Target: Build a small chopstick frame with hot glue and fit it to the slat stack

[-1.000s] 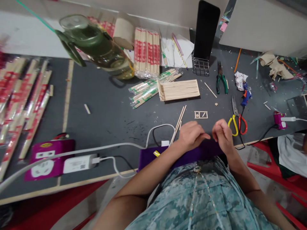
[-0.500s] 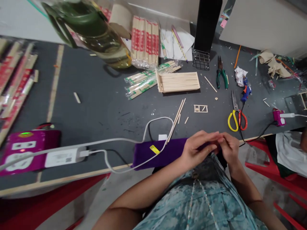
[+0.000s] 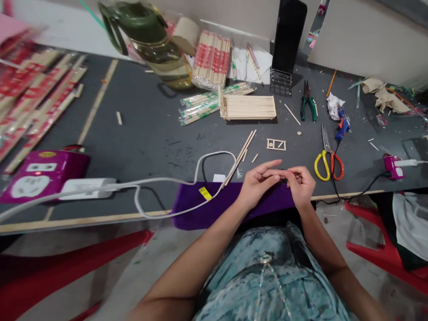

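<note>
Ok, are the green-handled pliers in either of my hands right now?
No, the pliers lie on the dark table, well beyond the left hand and the right hand, touching neither.

The counter (image 3: 157, 151) is dark grey, the cloth (image 3: 192, 214) plain purple. The stick panel (image 3: 249, 107) and small frame (image 3: 273, 144) are pale cream. The scissors (image 3: 329, 151) pair a yellow handle with a red one, the pliers (image 3: 306, 95) have green handles, and the glue gun (image 3: 342, 128) is blue. The garment (image 3: 240, 276) is mottled teal and grey.
</note>
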Demonstrator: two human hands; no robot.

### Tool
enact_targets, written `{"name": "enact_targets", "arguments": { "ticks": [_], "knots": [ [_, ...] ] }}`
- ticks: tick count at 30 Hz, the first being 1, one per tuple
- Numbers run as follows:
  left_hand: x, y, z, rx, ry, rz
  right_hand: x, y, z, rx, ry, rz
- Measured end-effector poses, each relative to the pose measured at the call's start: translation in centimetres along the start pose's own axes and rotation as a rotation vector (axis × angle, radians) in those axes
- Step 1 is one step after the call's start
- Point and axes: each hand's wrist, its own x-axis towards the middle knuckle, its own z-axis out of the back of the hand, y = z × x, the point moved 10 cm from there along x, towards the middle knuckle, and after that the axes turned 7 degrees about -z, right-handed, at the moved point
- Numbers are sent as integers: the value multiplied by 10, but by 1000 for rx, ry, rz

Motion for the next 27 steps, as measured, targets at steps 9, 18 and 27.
{"name": "enact_targets", "arguments": {
  "ticks": [9,18,27],
  "knots": [
    [10,-12,13,58,-109,-125,5,-3,2,178,-17,-5],
    [12,-23,14,60,-148,-259,3,-5,-8,111,120,74],
    [15,-12,11,111,-68,-143,-3,15,-14,-93,90,270]
  ]
}}
